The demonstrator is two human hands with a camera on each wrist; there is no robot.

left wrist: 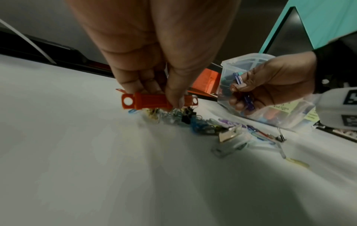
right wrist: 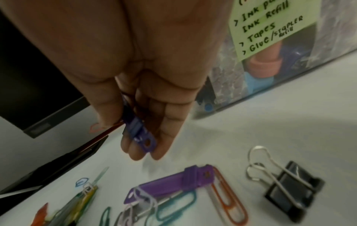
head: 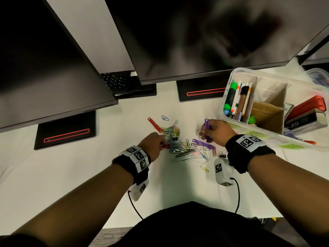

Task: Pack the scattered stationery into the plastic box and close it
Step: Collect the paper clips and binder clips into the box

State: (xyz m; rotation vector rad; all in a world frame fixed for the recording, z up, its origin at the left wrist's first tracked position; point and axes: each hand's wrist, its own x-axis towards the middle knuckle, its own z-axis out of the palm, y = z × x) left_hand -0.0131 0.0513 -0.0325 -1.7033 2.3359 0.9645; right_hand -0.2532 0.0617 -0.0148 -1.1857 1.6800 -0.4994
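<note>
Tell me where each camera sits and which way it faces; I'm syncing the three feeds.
Head: worn on the head, looking down at the desk; both forearms, left hand and right hand show.
Left wrist: looks along the left fingers pinching a red clip.
Right wrist: looks along the right fingers holding a purple clip.
Shared: head and left wrist both show the plastic box.

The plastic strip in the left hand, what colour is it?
Red-orange. The left hand pinches the plastic strip above the clip pile; the left wrist view shows it best.
</note>
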